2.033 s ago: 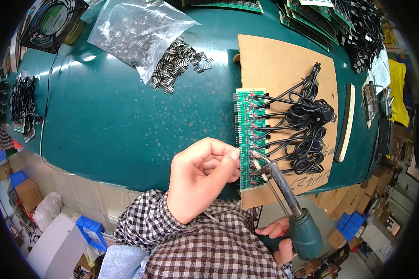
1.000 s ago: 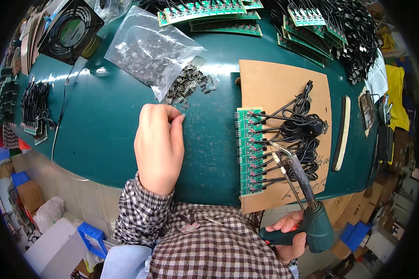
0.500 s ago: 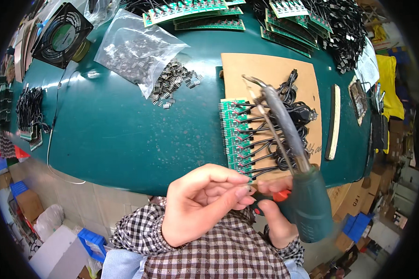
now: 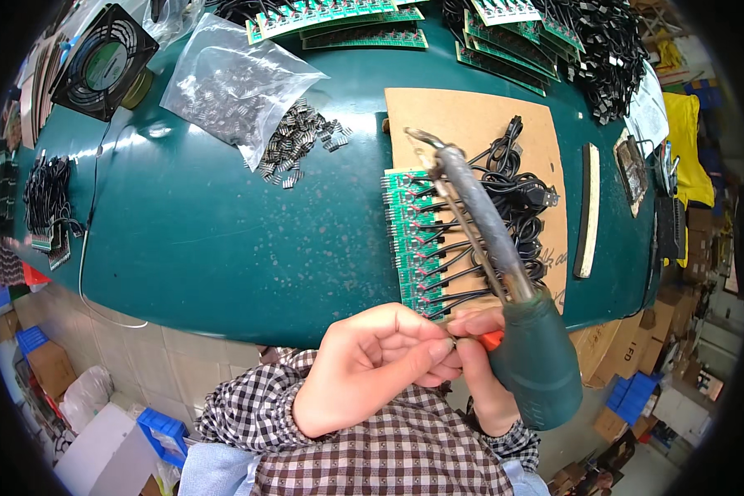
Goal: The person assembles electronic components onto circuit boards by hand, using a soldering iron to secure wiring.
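My right hand (image 4: 488, 384) is closed around a green-handled soldering gun (image 4: 541, 364) with an orange-red trigger. Its metal barrel slants up and left, with the bent tip over the cardboard. In front of my body my left hand (image 4: 360, 368) pinches something tiny, mostly hidden by the fingertips. The right thumb and forefinger meet those fingertips. Just beyond the hands lies a strip of green circuit boards (image 4: 407, 240), with metal pins along its left edge. Black cables (image 4: 517, 194) run from its right side, bundled on a cardboard sheet (image 4: 446, 107).
Small black pin connectors (image 4: 293, 140) spill from a clear plastic bag (image 4: 215, 87). A black fan (image 4: 103, 62) stands at the far left. Stacked boards (image 4: 364, 37) and a heap of black cables (image 4: 608, 62) lie at the back. A pale strip (image 4: 587, 211) lies right of the cardboard.
My right thumb and forefinger have closed in on the left fingertips. The soldering gun has shifted slightly left with the right hand. The whole view has moved a little.
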Action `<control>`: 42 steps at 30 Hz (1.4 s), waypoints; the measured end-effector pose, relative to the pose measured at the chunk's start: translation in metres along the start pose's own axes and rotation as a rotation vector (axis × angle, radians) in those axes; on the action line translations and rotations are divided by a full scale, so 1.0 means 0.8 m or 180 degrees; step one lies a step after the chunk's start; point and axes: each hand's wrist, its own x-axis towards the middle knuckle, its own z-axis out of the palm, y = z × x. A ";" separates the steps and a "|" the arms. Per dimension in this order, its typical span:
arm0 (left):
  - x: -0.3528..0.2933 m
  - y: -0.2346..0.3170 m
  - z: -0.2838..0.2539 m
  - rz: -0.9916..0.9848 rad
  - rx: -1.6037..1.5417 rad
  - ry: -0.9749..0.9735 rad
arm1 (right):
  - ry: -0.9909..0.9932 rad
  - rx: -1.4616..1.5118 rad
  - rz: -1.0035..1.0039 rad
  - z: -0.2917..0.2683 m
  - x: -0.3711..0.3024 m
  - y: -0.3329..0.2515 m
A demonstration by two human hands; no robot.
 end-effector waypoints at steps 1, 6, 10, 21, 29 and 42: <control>0.001 -0.002 -0.001 0.0077 -0.0125 -0.0034 | 0.0106 0.0139 0.0041 0.001 -0.001 -0.005; 0.001 0.000 0.001 0.0033 0.0036 -0.0048 | 0.0002 -0.0284 -0.0118 -0.006 -0.006 -0.003; -0.008 0.001 0.010 0.0165 0.0284 0.0165 | 0.0054 -0.0274 -0.0014 -0.005 -0.008 -0.004; 0.021 -0.006 -0.026 0.0788 0.1043 0.1015 | 0.0451 0.0522 -0.0073 -0.005 -0.033 0.010; 0.030 -0.004 -0.030 0.0729 0.1217 0.1191 | 0.0428 0.0777 0.0144 -0.018 -0.053 0.015; 0.030 -0.002 -0.034 0.0748 0.1286 0.1069 | 0.0216 0.0730 -0.0047 -0.024 -0.076 0.031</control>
